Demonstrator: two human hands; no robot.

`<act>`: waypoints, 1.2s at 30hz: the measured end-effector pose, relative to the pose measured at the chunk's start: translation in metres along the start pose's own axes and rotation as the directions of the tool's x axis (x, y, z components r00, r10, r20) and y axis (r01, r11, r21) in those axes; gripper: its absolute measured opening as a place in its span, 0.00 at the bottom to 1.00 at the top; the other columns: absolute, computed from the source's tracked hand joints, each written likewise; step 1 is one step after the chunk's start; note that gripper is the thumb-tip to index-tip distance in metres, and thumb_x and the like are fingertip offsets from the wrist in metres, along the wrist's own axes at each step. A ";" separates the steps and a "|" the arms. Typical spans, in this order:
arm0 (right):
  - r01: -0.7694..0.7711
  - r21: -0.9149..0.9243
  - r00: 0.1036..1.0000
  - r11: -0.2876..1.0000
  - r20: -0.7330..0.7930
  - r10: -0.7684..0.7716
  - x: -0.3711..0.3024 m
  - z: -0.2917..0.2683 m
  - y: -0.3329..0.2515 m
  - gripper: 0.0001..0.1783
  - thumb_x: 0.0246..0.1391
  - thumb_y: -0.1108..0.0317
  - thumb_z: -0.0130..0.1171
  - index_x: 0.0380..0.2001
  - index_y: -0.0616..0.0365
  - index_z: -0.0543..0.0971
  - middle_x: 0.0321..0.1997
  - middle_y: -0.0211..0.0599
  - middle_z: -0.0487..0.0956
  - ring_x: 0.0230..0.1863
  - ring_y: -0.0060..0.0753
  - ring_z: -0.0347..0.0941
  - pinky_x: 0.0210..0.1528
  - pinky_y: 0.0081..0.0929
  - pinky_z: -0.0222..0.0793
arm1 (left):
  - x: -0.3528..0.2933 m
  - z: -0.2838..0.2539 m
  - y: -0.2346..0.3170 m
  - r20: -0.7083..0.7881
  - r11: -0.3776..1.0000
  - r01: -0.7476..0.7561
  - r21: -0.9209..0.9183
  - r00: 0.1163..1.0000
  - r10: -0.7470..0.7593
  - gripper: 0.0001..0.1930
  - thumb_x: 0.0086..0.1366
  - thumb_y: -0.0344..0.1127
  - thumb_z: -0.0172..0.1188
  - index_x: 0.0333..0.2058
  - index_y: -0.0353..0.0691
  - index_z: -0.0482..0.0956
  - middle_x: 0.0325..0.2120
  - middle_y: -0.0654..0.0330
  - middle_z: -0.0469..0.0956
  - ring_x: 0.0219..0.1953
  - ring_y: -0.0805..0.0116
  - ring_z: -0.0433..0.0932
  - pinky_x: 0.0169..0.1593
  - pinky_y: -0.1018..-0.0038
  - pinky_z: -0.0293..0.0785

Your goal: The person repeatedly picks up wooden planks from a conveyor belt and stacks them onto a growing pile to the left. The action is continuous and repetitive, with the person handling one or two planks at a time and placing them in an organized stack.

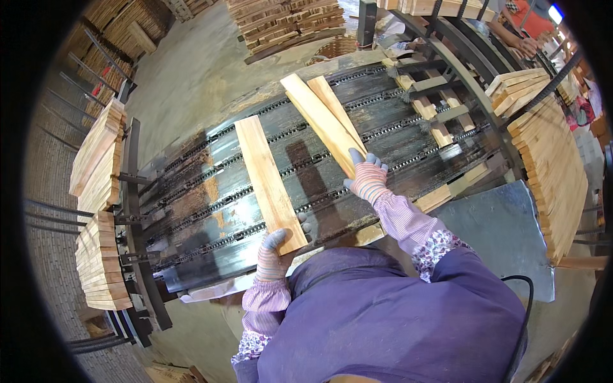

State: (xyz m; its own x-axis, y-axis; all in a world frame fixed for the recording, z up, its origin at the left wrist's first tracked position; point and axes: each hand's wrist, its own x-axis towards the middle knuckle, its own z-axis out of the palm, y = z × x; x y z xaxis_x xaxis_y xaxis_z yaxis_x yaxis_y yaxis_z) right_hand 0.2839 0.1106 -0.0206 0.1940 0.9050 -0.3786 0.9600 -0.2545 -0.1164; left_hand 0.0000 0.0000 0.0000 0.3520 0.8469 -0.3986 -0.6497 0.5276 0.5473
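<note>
My left hand [273,256], in a striped glove, grips the near end of a pale wooden board [268,179], its thumb on top and fingertips showing past the right edge. That board slants away across the dark metal conveyor bed [223,150]. My right hand [369,179], in a similar glove, is closed on the near end of a second wooden board [319,118]. A narrower, thinner board [337,108] lies against it on the right, its near end reaching my right fingers. Whether that hand also grips the thinner board, I cannot tell.
Several chains [255,188] run along the bed. Stacked boards stand at the left [99,255] and right [552,175] ends, beside metal frames and rods. A grey sheet [495,226] lies at right. More timber [287,22] is piled beyond; another person's hand [525,46] shows far right.
</note>
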 end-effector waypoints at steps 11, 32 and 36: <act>0.046 0.368 0.996 0.929 0.049 -0.069 -0.002 0.003 -0.039 0.53 0.46 0.54 0.77 0.73 0.40 0.61 0.63 0.55 0.74 0.63 0.56 0.76 0.67 0.51 0.67 | 0.000 -0.006 0.018 -0.120 0.962 -0.070 0.264 0.987 0.105 0.34 0.66 0.39 0.65 0.66 0.31 0.65 0.52 0.48 0.80 0.50 0.54 0.84 0.53 0.59 0.84; 0.339 0.860 0.917 0.382 -0.212 -0.338 0.024 0.001 0.062 0.65 0.36 0.68 0.83 0.77 0.54 0.57 0.65 0.51 0.77 0.62 0.45 0.75 0.65 0.37 0.73 | 0.054 -0.037 -0.033 -0.229 0.610 0.197 0.767 0.973 -0.027 0.41 0.71 0.50 0.66 0.74 0.38 0.59 0.61 0.52 0.75 0.54 0.64 0.78 0.54 0.67 0.77; -0.052 0.186 0.995 0.981 -0.072 0.067 0.045 -0.062 0.076 0.60 0.46 0.49 0.75 0.78 0.34 0.51 0.62 0.58 0.75 0.62 0.57 0.77 0.62 0.49 0.74 | 0.071 -0.055 -0.048 -0.120 0.213 0.074 0.974 0.970 0.213 0.41 0.64 0.45 0.74 0.69 0.33 0.66 0.61 0.42 0.75 0.64 0.49 0.74 0.66 0.60 0.70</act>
State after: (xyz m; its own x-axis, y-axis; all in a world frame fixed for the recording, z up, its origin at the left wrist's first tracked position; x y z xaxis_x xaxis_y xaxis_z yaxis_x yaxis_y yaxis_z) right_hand 0.3779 0.1533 0.0105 0.2715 0.9081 -0.3189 0.8943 -0.3605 -0.2652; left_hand 0.0185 0.0311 -0.0950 0.1216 0.9257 -0.3582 0.5444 0.2395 0.8039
